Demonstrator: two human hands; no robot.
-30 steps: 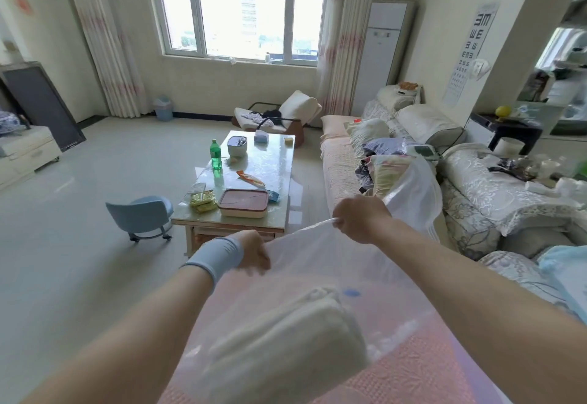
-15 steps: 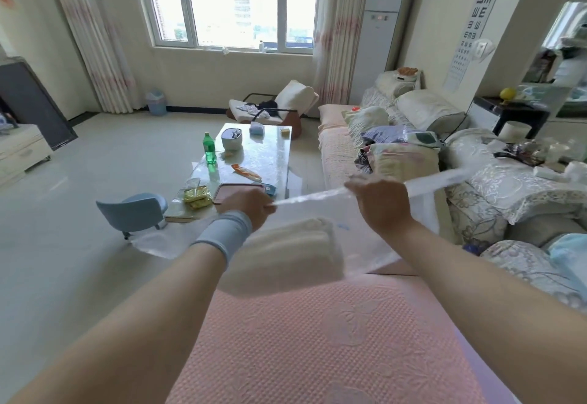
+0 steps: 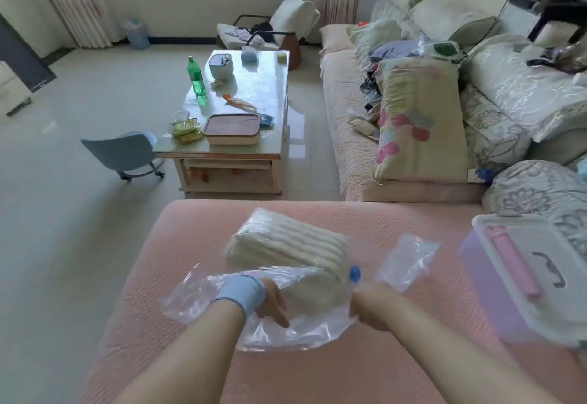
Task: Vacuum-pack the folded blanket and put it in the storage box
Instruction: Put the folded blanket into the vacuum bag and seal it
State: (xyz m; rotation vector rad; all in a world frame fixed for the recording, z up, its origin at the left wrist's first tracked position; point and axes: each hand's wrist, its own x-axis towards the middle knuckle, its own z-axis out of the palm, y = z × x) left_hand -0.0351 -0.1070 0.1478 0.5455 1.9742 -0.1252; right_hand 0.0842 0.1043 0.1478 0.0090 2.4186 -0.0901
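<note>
- Near the middle of the sofa (image 3: 190, 245), the blanket (image 3: 286, 245) lies folded inside the clear bag (image 3: 286, 337), so I judge the loading step done.
- My left hand (image 3: 270, 303) has its fingers curled onto the film at the bag's near edge. My right hand (image 3: 370, 308) is fisted round that same edge, further right. Both hold only the bag.
- The film is loose and wrinkled, with slack flaps to either side of the blanket, so no air seems to have been drawn out yet. I cannot tell whether the mouth is sealed.
- The blue valve (image 3: 355, 274) sits on top of the bag, just beside my right hand.
- The box (image 3: 482, 276) stands at the sofa's right edge, apart from the bag, with its lid on. A pink tube (image 3: 511, 260) lies on the lid. It may be the pump, but I cannot be sure.
- Left to do, as I judge it: close the mouth, empty the air through the valve, open the box, and put the pack in.
</note>
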